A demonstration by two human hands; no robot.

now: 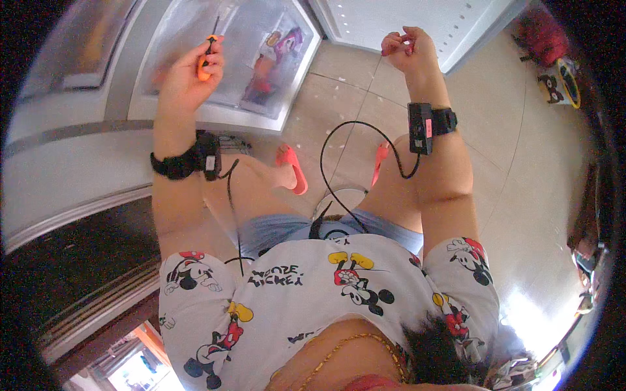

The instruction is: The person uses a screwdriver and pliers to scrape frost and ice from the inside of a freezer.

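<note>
My left hand point(186, 81) is closed around the orange and black handle of a screwdriver point(204, 68), whose thin shaft points away from me. It is in front of a glossy, reflective panel with a pale frame point(212, 107). My right hand point(417, 55) is raised at the near edge of a white panel point(372, 23) dotted with rows of small holes. Its fingers are curled with the tips drawn together. Whatever they hold, if anything, is too small to make out. Whether this hand touches the white panel I cannot tell.
A black device is strapped to each forearm, with a cable point(322, 153) looping over my lap. Below are my feet in coral slippers point(297, 176) on a tiled floor point(339, 98) with small white scraps. At far right stand a patterned bin point(554, 88) and a red bundle point(544, 39).
</note>
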